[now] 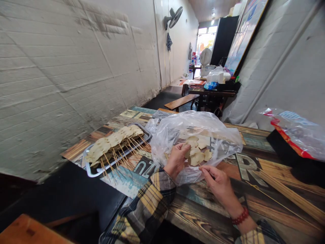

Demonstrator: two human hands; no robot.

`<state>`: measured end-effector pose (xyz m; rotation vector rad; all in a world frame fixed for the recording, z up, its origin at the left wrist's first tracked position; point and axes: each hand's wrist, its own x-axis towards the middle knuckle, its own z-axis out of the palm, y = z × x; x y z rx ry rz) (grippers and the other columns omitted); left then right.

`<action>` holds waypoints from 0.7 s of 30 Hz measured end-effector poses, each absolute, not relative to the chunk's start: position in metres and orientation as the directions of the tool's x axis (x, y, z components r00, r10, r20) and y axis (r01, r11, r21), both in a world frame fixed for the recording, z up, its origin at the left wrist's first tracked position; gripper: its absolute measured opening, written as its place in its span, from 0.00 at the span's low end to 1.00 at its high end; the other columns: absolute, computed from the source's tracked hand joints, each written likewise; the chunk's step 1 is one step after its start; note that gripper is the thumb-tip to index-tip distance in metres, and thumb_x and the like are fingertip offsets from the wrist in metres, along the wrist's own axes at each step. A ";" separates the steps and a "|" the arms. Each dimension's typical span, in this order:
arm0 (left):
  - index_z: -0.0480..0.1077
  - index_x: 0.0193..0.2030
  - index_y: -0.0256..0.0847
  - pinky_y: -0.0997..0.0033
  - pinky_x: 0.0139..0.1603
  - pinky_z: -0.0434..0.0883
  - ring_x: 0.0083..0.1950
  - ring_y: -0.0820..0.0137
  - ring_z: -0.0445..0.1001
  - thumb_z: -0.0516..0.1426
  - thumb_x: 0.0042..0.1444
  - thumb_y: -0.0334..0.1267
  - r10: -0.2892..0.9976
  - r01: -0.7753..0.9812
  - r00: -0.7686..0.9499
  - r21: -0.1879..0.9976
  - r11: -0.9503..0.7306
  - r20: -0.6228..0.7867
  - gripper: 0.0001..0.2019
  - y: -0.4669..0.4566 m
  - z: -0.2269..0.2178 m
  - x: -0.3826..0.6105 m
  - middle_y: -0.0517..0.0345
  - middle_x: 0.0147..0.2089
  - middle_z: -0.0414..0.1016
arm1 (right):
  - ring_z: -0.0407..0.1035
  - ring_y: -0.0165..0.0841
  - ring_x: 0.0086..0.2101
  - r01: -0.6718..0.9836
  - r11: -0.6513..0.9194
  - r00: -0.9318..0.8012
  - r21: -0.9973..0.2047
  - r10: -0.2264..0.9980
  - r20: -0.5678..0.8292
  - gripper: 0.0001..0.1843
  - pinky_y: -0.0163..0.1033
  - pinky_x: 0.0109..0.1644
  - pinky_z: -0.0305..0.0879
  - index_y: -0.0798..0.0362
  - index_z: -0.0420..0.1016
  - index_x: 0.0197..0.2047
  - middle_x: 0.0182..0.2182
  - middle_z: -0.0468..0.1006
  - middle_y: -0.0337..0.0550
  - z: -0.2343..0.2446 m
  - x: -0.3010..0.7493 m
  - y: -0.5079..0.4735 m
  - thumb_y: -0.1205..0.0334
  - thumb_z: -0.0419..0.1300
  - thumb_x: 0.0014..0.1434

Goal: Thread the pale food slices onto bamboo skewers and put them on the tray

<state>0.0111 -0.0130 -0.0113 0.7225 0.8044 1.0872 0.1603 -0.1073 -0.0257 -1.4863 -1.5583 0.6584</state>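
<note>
My left hand (176, 158) is closed, with thumb and fingers on thin, pale round slices (196, 157) over the mouth of a clear plastic bag (167, 130). Between the thumb and finger of my right hand (218, 184) is a thin bamboo skewer (199, 164), its visible bit reaching to the slices. Whether its tip passes through them I cannot tell. More pale slices lie in the bag behind my fingers. Left of the bag, a metal tray (91, 173) holds a long pile of skewered slices (111, 143), sticks jutting over its near edge.
Loose bamboo skewers (286, 189) lie on the patterned wooden table (203, 215) at the right. Beyond them stands a black box (284, 144) with red-edged clear plastic packaging (302, 135). A grey cloth (161, 114) sits behind the bag. Farther back are a bench (181, 101) and another table.
</note>
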 end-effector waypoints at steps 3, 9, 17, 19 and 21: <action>0.74 0.37 0.38 0.74 0.27 0.69 0.27 0.74 0.71 0.69 0.40 0.47 0.941 -0.461 0.271 0.831 0.312 -0.203 0.20 -0.014 -0.012 0.012 0.58 0.31 0.74 | 0.69 0.33 0.23 0.517 0.149 0.083 -0.843 0.971 0.223 0.20 0.35 0.29 0.62 0.52 0.81 0.33 0.21 0.77 0.41 -0.026 0.160 -0.108 0.49 0.54 0.62; 0.74 0.37 0.37 0.71 0.26 0.70 0.26 0.73 0.71 0.69 0.39 0.49 0.941 -0.450 0.265 0.836 0.315 -0.212 0.22 -0.016 -0.010 0.013 0.58 0.32 0.74 | 0.70 0.33 0.23 0.544 0.159 0.079 -0.824 0.968 0.239 0.21 0.35 0.29 0.62 0.53 0.80 0.32 0.20 0.77 0.40 -0.027 0.160 -0.107 0.49 0.52 0.63; 0.75 0.35 0.36 0.72 0.28 0.69 0.26 0.73 0.71 0.70 0.35 0.51 0.942 -0.461 0.278 0.834 0.303 -0.189 0.24 -0.021 -0.005 0.019 0.57 0.30 0.75 | 0.70 0.33 0.23 0.549 0.194 0.081 -0.813 0.956 0.283 0.23 0.34 0.28 0.63 0.53 0.80 0.30 0.20 0.77 0.42 -0.029 0.160 -0.105 0.47 0.52 0.63; 0.75 0.35 0.36 0.72 0.28 0.69 0.27 0.72 0.72 0.70 0.35 0.51 0.941 -0.454 0.283 0.837 0.304 -0.188 0.24 -0.022 -0.006 0.021 0.56 0.29 0.75 | 0.68 0.32 0.21 0.554 0.186 0.088 -0.812 0.956 0.279 0.24 0.34 0.26 0.61 0.53 0.80 0.31 0.18 0.75 0.41 -0.029 0.160 -0.105 0.46 0.52 0.63; 0.75 0.34 0.35 0.73 0.29 0.69 0.27 0.72 0.72 0.70 0.35 0.51 0.942 -0.459 0.286 0.838 0.294 -0.174 0.24 -0.023 -0.007 0.022 0.56 0.29 0.75 | 0.66 0.32 0.19 0.547 0.165 0.101 -0.821 0.960 0.260 0.24 0.34 0.24 0.58 0.54 0.80 0.31 0.17 0.73 0.40 -0.029 0.160 -0.105 0.45 0.52 0.62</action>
